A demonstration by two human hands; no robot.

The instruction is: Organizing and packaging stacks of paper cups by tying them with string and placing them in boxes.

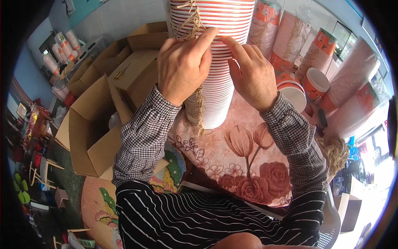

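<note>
A tall stack of nested white paper tubs (217,89) with red rims leans away from me on the table. Straw-coloured twine (200,106) runs down its left side, with a frayed bundle near the top. My left hand (184,66) lies against the stack beside this twine, its index finger reaching across the rims and its thumb apart. From the right, my right hand (253,74) touches the rims with its index fingertip, thumb spread below. The two index fingertips nearly meet. Neither hand visibly grips a thing, though the far fingers are partly hidden.
Beneath the stack is a table with a flowered pink cover (232,166). Open cardboard boxes (89,133) stand at the left, with scissors (121,73) on one. More tub stacks (290,37) and a lidded tub (317,83) fill the right back. Twine bundles (336,155) hang at the right edge.
</note>
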